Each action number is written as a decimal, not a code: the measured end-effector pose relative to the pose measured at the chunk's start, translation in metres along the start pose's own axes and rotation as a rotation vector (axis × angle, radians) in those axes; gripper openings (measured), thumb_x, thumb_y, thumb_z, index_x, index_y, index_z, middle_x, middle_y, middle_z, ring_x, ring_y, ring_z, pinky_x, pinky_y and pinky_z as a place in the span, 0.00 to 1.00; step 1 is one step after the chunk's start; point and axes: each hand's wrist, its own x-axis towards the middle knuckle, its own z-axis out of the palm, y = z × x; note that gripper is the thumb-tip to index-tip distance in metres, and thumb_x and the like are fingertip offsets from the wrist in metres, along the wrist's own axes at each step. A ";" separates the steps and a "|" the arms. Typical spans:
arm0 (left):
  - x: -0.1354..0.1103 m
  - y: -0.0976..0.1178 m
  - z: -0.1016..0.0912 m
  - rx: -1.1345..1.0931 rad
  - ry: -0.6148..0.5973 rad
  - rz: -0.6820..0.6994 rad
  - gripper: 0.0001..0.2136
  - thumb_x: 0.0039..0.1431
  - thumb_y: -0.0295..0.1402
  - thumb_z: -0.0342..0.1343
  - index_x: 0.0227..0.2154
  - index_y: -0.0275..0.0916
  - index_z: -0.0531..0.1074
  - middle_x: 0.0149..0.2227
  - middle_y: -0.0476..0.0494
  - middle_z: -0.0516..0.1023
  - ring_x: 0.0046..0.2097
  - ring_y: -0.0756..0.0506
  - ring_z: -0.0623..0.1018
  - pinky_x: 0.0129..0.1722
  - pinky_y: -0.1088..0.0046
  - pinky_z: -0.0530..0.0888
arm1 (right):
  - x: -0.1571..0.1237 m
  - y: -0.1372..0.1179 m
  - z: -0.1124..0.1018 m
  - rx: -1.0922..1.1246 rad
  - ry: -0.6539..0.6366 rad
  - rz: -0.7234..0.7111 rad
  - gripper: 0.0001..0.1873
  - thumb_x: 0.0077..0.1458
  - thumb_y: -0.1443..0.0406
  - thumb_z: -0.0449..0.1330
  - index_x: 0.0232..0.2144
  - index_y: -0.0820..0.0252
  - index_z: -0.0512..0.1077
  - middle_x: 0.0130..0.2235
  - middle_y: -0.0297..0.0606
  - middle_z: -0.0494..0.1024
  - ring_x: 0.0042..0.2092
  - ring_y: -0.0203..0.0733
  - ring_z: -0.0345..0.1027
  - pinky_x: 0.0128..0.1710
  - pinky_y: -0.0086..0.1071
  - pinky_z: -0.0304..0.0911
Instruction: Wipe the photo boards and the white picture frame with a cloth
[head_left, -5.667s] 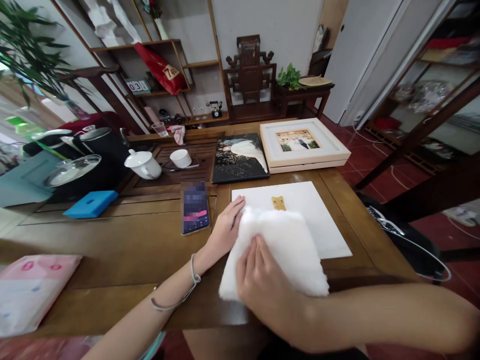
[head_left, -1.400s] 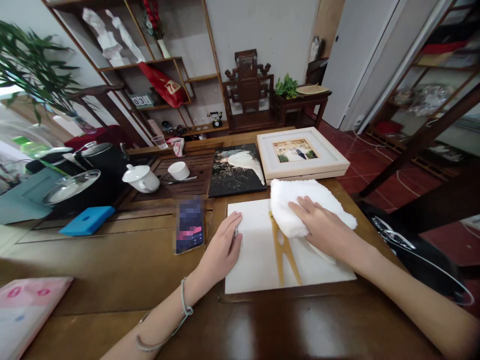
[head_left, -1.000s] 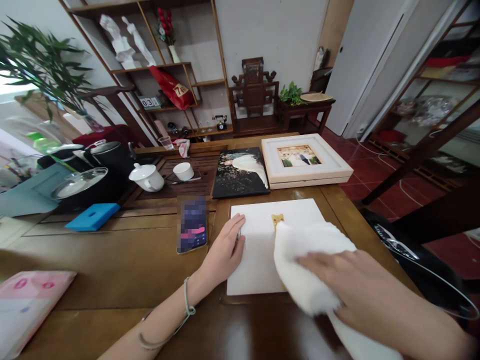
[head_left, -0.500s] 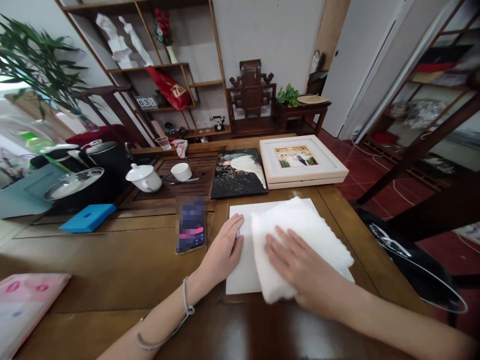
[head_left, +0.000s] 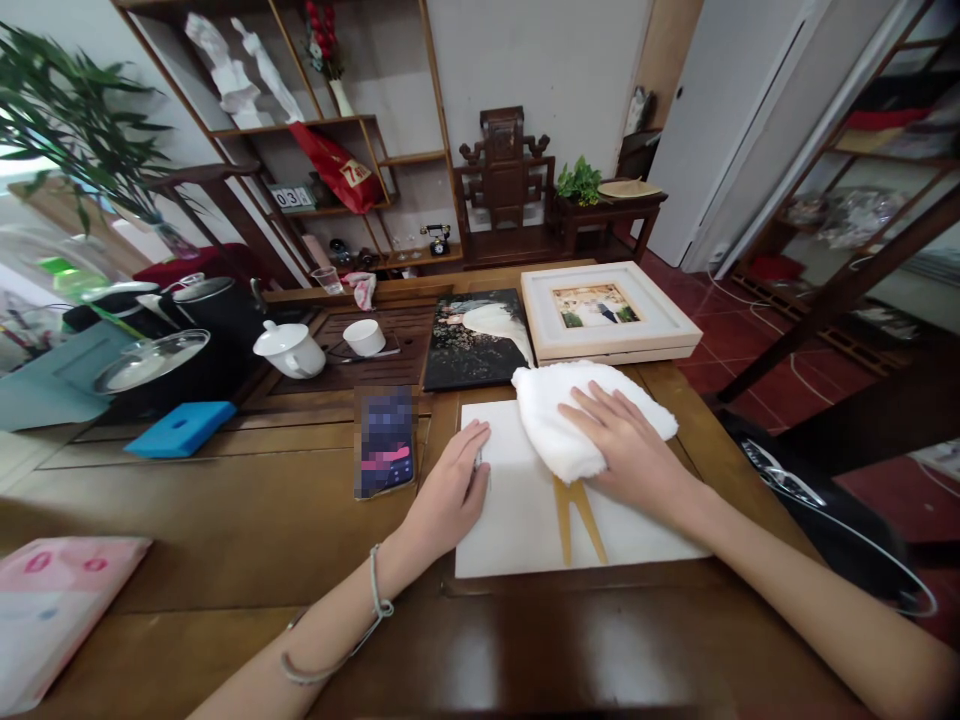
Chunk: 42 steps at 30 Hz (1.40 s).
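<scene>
A white board [head_left: 504, 520] lies flat on the wooden table, with two tapering gold strips [head_left: 581, 525] showing on its face. A folded, fluffy white towel [head_left: 559, 410] covers the board's upper right part and hides the top of the gold shape. My right hand [head_left: 630, 450] presses on the towel, thumb side low and fingers bent over it. At the board's left edge, my left hand [head_left: 450, 485] rests with its fingers lying flat and the thumb apart.
Behind the board are a dark photo panel [head_left: 480, 340] and a framed picture [head_left: 652, 335]. To the left lie a phone [head_left: 386, 440], a blue block [head_left: 181, 428] and a pink-and-white packet [head_left: 64, 600]. A lidded white teapot [head_left: 291, 352] and white cup [head_left: 364, 338] sit on a tea tray.
My right hand has slid the towel away from me, up the board, uncovering the gold strips and the board's lower part. My left hand has stayed at the left edge.
</scene>
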 end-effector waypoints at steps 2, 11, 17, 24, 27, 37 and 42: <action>0.000 -0.001 0.000 0.008 0.005 0.003 0.21 0.68 0.29 0.43 0.62 0.33 0.60 0.65 0.29 0.62 0.68 0.38 0.61 0.68 0.50 0.59 | -0.002 -0.013 0.003 -0.043 0.006 -0.075 0.33 0.47 0.72 0.59 0.57 0.77 0.67 0.62 0.62 0.66 0.66 0.66 0.52 0.63 0.58 0.52; -0.005 -0.011 0.002 -0.057 -0.005 0.066 0.25 0.66 0.28 0.47 0.65 0.37 0.56 0.67 0.30 0.59 0.70 0.38 0.58 0.67 0.49 0.59 | -0.040 -0.093 -0.008 -0.124 0.062 -0.632 0.24 0.49 0.64 0.58 0.45 0.79 0.74 0.49 0.66 0.77 0.52 0.64 0.71 0.58 0.51 0.61; -0.002 -0.003 0.000 -0.006 0.015 0.017 0.21 0.68 0.29 0.42 0.62 0.34 0.60 0.65 0.30 0.62 0.69 0.39 0.60 0.68 0.50 0.59 | -0.023 -0.057 -0.013 -0.087 0.039 -0.240 0.22 0.42 0.66 0.62 0.42 0.72 0.75 0.48 0.60 0.78 0.63 0.64 0.58 0.64 0.54 0.52; 0.000 -0.005 0.003 -0.022 0.050 0.026 0.20 0.68 0.29 0.42 0.62 0.36 0.61 0.64 0.31 0.64 0.67 0.39 0.63 0.67 0.48 0.60 | -0.011 -0.066 0.010 -0.143 0.016 -0.258 0.27 0.46 0.68 0.61 0.49 0.78 0.71 0.59 0.69 0.68 0.64 0.70 0.55 0.64 0.58 0.50; -0.001 -0.008 0.004 -0.059 0.063 0.033 0.21 0.68 0.27 0.42 0.62 0.37 0.59 0.64 0.30 0.64 0.67 0.39 0.63 0.67 0.49 0.61 | -0.024 -0.090 0.002 -0.136 -0.041 -0.423 0.28 0.49 0.66 0.60 0.50 0.82 0.69 0.57 0.74 0.68 0.61 0.68 0.62 0.62 0.53 0.54; 0.000 0.000 0.000 -0.051 0.037 0.013 0.21 0.69 0.27 0.39 0.63 0.37 0.59 0.65 0.32 0.63 0.68 0.39 0.62 0.67 0.50 0.60 | -0.018 -0.026 -0.054 0.146 -0.202 -0.251 0.27 0.41 0.77 0.57 0.46 0.63 0.73 0.50 0.49 0.79 0.54 0.51 0.71 0.63 0.45 0.56; 0.000 0.001 0.000 -0.088 0.048 0.001 0.22 0.69 0.28 0.39 0.64 0.39 0.58 0.64 0.33 0.65 0.66 0.39 0.65 0.66 0.52 0.62 | -0.003 -0.015 -0.014 -0.056 -0.069 -0.065 0.29 0.43 0.77 0.57 0.51 0.74 0.69 0.59 0.62 0.70 0.64 0.60 0.59 0.63 0.51 0.55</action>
